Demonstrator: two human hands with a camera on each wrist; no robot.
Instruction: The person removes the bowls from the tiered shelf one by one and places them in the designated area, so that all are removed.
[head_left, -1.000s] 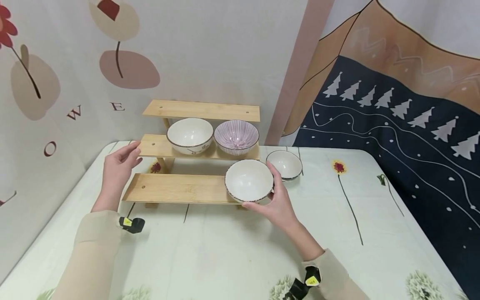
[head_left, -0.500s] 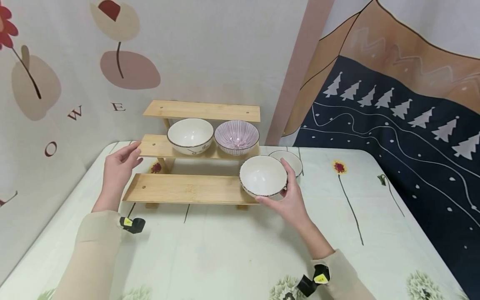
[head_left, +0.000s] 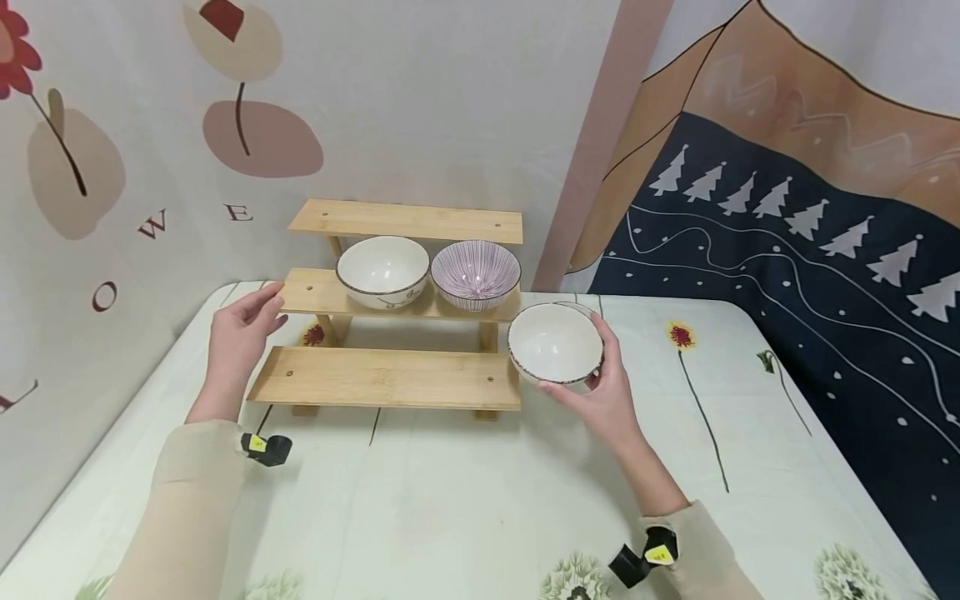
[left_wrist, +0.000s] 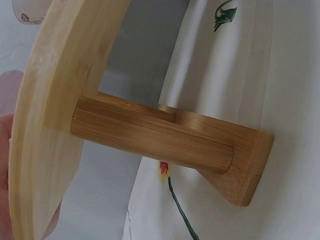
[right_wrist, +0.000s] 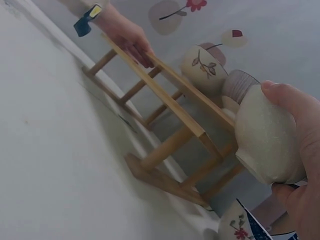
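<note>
My right hand (head_left: 600,387) holds a white bowl (head_left: 555,342) with a dark speckled rim, thumb and fingers at its side. The bowl is just past the right end of a three-tier wooden shelf (head_left: 375,379), its mouth tilted toward the head camera. My left hand (head_left: 240,342) pinches the left end of the middle board. In the left wrist view, fingers (left_wrist: 4,175) show at the board's edge. On the middle tier stand a white bowl (head_left: 382,265) with a flower pattern outside and a purple-striped bowl (head_left: 476,271).
Behind the held bowl, another bowl is mostly hidden; the right wrist view shows its flowered side (right_wrist: 232,225). A pale flower-printed cloth (head_left: 420,492) covers the table. Printed curtains (head_left: 435,100) hang close behind the shelf.
My right hand has carried the white bowl rightward and slightly back, off the bottom tier's right end, so it now covers most of the bowl behind. My left hand stays in place.
</note>
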